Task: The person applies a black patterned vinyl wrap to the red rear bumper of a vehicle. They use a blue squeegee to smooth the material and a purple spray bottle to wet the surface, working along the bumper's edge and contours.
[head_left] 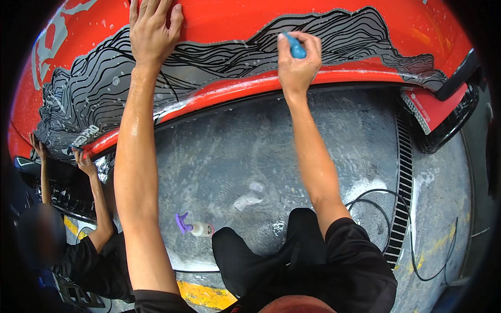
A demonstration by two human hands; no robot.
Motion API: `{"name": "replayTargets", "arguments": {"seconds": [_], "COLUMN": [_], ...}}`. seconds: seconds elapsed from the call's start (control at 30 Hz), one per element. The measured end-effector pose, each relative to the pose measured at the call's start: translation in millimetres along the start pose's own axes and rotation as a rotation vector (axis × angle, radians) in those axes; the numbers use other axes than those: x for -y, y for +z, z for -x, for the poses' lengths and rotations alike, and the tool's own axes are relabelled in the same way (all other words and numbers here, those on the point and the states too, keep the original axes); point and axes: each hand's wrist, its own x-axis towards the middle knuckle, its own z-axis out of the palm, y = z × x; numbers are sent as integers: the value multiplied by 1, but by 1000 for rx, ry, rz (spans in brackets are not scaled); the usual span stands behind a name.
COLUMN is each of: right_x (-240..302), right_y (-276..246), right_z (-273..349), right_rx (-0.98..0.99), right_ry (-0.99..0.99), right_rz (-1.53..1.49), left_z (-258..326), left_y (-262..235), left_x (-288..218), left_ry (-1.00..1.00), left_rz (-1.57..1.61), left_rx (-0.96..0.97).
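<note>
1) Red car panel (219,21), far, as backing
2) Wavy grey film (334,34) along it, left to right
3) Left hand (154,36): flat at left, fingers extended, seemingly bracing
4) Right hand (299,65): fingers curled round blue tool (297,49), seemingly for firm pressure

The curved red car panel (224,21) has glossy, wet paint; the grey, black-lined wavy decal (229,57) looks like smooth film. The purple-triggered pale spray bottle (201,228) is plastic, the grey floor (209,161) scuffed and rough.
</note>
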Motion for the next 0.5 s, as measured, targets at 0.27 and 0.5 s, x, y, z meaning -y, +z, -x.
{"name": "replayTargets", "arguments": {"seconds": [0.27,0.5], "right_x": [-19,-20], "right_y": [-41,-35], "right_z": [-38,-56], "right_rx": [-16,38], "right_ry": [33,-214], "right_rz": [49,189], "left_z": [-1,-1], "left_y": [-3,-4], "left_x": [-3,-6], "left_ry": [-16,-21], "left_rz": [2,-11], "left_rx": [15,31]}}
